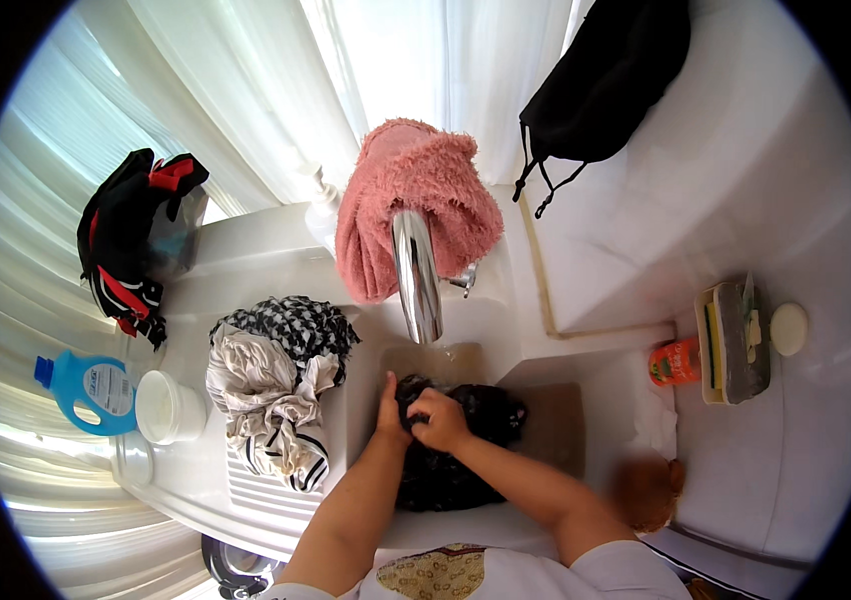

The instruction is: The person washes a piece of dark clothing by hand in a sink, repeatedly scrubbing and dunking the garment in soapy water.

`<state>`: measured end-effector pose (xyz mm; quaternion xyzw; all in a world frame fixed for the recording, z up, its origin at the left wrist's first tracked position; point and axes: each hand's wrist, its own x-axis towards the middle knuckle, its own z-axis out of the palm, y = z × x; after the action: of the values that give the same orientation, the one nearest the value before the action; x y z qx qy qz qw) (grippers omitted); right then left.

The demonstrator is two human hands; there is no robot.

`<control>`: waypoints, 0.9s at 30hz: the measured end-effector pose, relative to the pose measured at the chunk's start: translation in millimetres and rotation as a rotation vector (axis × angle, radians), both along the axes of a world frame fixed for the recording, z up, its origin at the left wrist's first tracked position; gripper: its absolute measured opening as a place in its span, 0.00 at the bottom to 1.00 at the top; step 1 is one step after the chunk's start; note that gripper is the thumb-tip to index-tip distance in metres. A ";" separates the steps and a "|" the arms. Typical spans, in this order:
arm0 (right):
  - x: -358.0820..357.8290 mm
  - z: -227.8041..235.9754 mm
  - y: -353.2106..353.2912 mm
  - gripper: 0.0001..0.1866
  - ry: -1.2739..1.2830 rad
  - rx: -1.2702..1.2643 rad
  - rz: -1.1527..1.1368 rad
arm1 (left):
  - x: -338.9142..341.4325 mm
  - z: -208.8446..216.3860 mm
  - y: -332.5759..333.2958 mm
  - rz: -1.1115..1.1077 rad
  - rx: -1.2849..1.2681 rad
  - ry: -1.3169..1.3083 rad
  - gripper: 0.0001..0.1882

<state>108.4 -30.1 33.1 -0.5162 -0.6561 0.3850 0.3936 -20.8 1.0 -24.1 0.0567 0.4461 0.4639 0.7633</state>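
A wet black garment [456, 480] lies bunched in the sink basin [606, 430], partly in murky brownish water [556, 415]. My left hand [393, 412] grips a fold of it, thumb pointing up. Close against it, my right hand [438, 420] is closed in a fist round the same bunched cloth. The fingertips of both hands are hidden in the fabric. Just beyond them a chrome faucet [417, 275] reaches over the basin, with a fuzzy pink towel [416, 185] draped behind its spout.
Left on the ribbed washboard lie white clothes [271, 390] and a black-and-white checked cloth [291, 325]. Beyond stand a white tub [170, 408], a blue detergent bottle [96, 393] and black-red clothing [131, 240]. On the right are an orange packet [676, 362] and a sponge holder [736, 342].
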 end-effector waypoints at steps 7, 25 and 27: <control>6.6 -1.2 8.6 0.09 0.112 0.034 -0.483 | 39.7 73.2 -22.3 0.012 -0.166 0.006 0.15; -2.3 25.2 17.3 0.17 -0.037 0.108 -0.210 | 14.5 106.7 -36.2 -0.174 -0.276 0.182 0.15; 25.0 19.3 31.0 0.14 -0.168 0.006 -0.126 | -0.7 91.0 -42.6 -0.203 -0.297 -0.008 0.18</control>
<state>133.4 0.9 52.5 -0.5855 -0.6541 0.3132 0.3622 -21.5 -41.6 66.8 -0.0136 0.4986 0.3138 0.8079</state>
